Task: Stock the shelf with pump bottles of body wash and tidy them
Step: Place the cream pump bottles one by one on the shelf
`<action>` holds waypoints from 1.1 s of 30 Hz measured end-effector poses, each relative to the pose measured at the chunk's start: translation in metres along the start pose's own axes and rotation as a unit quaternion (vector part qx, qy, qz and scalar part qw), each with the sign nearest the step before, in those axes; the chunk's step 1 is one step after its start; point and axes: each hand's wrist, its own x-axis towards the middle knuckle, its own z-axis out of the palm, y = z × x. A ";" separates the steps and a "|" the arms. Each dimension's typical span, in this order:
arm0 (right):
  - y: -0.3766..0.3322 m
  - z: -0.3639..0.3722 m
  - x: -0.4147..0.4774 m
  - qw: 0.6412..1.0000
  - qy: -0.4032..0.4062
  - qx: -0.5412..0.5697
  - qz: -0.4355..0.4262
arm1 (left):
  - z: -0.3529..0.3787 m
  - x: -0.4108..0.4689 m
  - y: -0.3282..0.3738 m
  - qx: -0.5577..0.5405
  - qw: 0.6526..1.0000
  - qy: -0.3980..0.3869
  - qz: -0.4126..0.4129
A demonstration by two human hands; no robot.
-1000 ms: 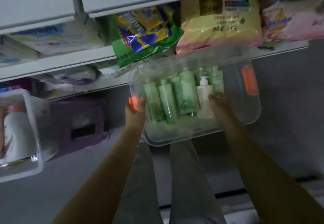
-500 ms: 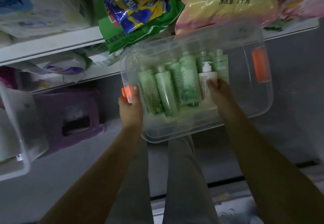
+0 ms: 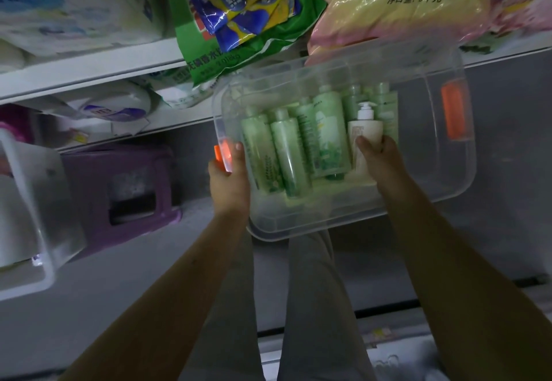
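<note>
A clear plastic bin (image 3: 442, 189) with orange handle clips sits in front of the shelf, at its lower edge. Inside stand several green bottles (image 3: 325, 138) and one cream pump bottle (image 3: 366, 128) with a white pump. My left hand (image 3: 228, 177) grips the bin's left rim at the orange clip. My right hand (image 3: 378, 156) reaches into the bin and curls round the lower part of the cream pump bottle. The bottle's base is hidden by my fingers.
The white shelf (image 3: 89, 67) above carries a green and blue bag (image 3: 242, 22), a yellow bag (image 3: 403, 7) and white packs. A purple stool (image 3: 119, 198) and a second clear bin (image 3: 33, 216) stand on the floor at the left. My legs are below the bin.
The view has closed in on the bin. My right hand has slid up from the bottle's base and now wraps its fingers round the cream pump bottle. My left hand stays on the rim.
</note>
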 end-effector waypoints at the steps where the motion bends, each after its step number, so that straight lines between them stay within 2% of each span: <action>1: -0.001 -0.001 0.000 1.000 0.006 0.005 -0.002 | 0.000 0.000 -0.001 -0.002 1.000 -0.002 -0.002; 7: -0.003 -0.018 -0.017 0.990 0.000 0.140 -0.029 | -0.001 0.005 -0.005 -0.004 1.000 -0.012 -0.012; 11: -0.008 -0.029 -0.031 0.983 -0.017 0.173 -0.057 | -0.001 0.008 -0.005 0.010 1.000 -0.008 -0.011; 15: -0.014 -0.040 -0.061 0.961 -0.095 0.254 -0.056 | -0.004 0.003 0.001 0.045 0.999 -0.014 -0.013; 18: -0.019 -0.050 -0.088 0.948 -0.150 0.274 -0.067 | -0.010 -0.009 0.012 0.085 0.996 -0.034 0.004; 21: -0.028 -0.061 -0.114 0.933 -0.197 0.291 -0.076 | -0.020 -0.026 0.030 0.095 0.995 -0.010 0.039; 24: -0.044 -0.069 -0.144 0.893 -0.258 0.368 -0.035 | -0.030 -0.056 0.054 0.094 0.992 0.016 0.087; 27: -0.057 -0.076 -0.174 0.850 -0.331 0.408 0.024 | -0.036 -0.103 0.080 0.026 0.993 -0.043 0.103; 30: -0.070 -0.084 -0.196 0.857 -0.355 0.369 0.060 | -0.037 -0.154 0.091 0.012 0.982 -0.132 0.135; 33: -0.086 -0.095 -0.218 0.859 -0.391 0.328 0.053 | -0.037 -0.200 0.095 -0.019 0.967 -0.189 0.167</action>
